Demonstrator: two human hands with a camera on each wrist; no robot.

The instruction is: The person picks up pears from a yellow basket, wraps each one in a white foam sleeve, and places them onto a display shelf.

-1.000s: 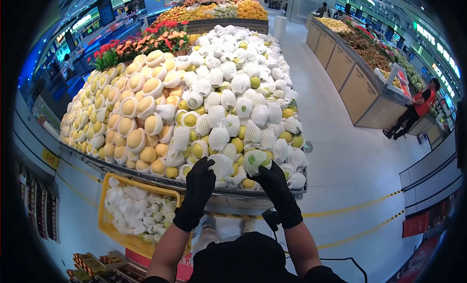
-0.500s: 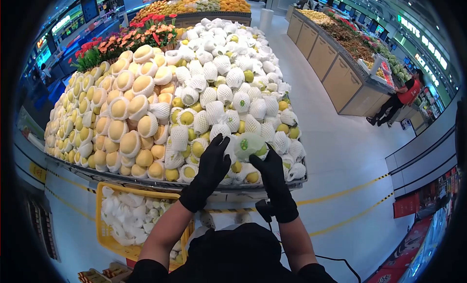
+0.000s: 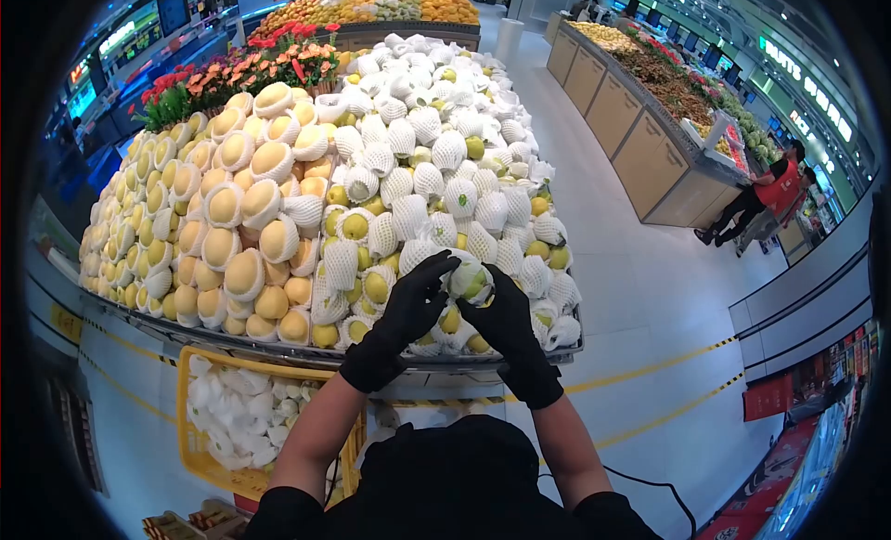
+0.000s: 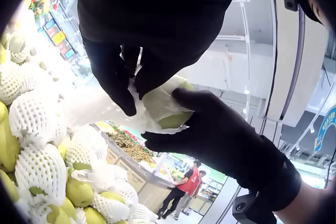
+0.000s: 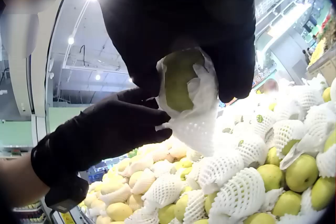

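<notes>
Both hands wear black gloves and meet over the front edge of the fruit display. My right hand (image 3: pixel 510 319) grips a green pear (image 5: pixel 178 82), part of whose skin shows through a gap in its white wrapping (image 5: pixel 197 129). My left hand (image 3: pixel 408 308) is on the pear's left side. In the left wrist view its thumb and fingers pinch an edge of the wrapping. A white foam net hangs off the pear's lower end in the right wrist view. Below and behind the hands lie many pears in foam nets (image 3: pixel 408 215).
Large yellow fruit in foam cups (image 3: pixel 223 206) fills the display's left half, with flowers (image 3: pixel 260 80) behind. A yellow crate (image 3: pixel 190 438) of white foam nets stands on the floor at front left. Two people (image 3: pixel 780 192) stand by another counter at right.
The left hand has come in from the left to the pear and now pinches its wrapping. Both hands have drawn close together, and the pear is turned so more green shows. The view shifted slightly.
</notes>
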